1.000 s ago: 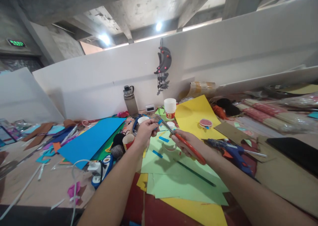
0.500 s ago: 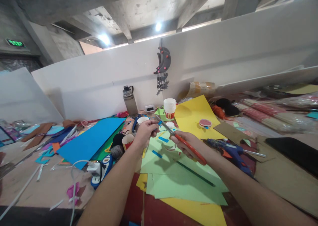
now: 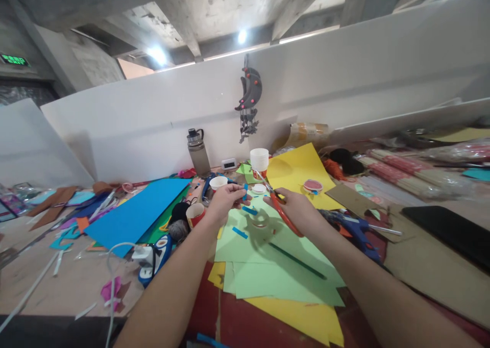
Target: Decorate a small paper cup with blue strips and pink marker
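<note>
Between its fingertips my left hand (image 3: 226,201) pinches a small blue paper piece (image 3: 245,191). My right hand (image 3: 293,208) is closed around the red handles of a pair of scissors (image 3: 286,218); the blades point up and away, to the right of the blue piece and apart from it. Beneath both hands lie light green paper sheets (image 3: 275,281). On them rest blue paper strips (image 3: 240,232), a dark green pencil-like stick (image 3: 296,260) and a white lid-like disc (image 3: 259,189).
Paper cups (image 3: 195,214) stand left of my left hand, and a cup stack (image 3: 259,162) stands behind. A blue glue gun (image 3: 360,235) lies right of the green paper. Blue card (image 3: 138,213), yellow card (image 3: 298,177), a bottle (image 3: 198,154) and a power strip (image 3: 155,258) surround the work area.
The scissor blades have moved away from the blue paper piece and now tilt more upward. My left hand keeps hold of the piece, turned more upright. The camera view has shifted slightly.
</note>
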The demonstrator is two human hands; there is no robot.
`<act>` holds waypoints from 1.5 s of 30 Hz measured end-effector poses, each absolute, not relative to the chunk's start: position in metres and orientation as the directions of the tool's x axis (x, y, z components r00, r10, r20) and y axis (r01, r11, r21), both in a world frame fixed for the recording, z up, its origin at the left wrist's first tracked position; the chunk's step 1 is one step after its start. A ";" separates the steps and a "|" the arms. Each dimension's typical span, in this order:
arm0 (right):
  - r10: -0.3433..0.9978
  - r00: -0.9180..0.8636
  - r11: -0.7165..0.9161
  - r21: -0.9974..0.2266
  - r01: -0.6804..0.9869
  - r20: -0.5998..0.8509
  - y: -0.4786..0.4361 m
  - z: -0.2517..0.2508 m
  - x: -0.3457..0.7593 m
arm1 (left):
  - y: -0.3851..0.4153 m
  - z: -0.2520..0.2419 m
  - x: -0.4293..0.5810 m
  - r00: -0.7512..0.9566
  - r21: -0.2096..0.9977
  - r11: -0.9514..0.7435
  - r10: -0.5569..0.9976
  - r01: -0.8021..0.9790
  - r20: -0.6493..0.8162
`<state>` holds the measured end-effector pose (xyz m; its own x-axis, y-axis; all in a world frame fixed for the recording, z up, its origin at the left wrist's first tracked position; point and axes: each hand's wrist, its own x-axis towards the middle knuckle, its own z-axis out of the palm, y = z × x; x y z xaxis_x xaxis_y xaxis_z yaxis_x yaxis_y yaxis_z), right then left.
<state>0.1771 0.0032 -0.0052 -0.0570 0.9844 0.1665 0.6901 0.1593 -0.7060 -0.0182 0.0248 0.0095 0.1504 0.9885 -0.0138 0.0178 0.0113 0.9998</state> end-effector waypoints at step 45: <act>0.998 -0.059 -0.011 -0.984 -0.180 -0.001 0.016 -0.008 0.148 | 0.020 -0.007 0.002 0.197 0.977 -0.198 0.964 0.076 0.180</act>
<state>0.1479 0.0157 -0.0078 -0.0586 0.9983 -0.0007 -0.1804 -0.0113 -0.9835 0.0023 0.0205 -0.0068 0.1969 0.9638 0.1800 0.0763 -0.1981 0.9772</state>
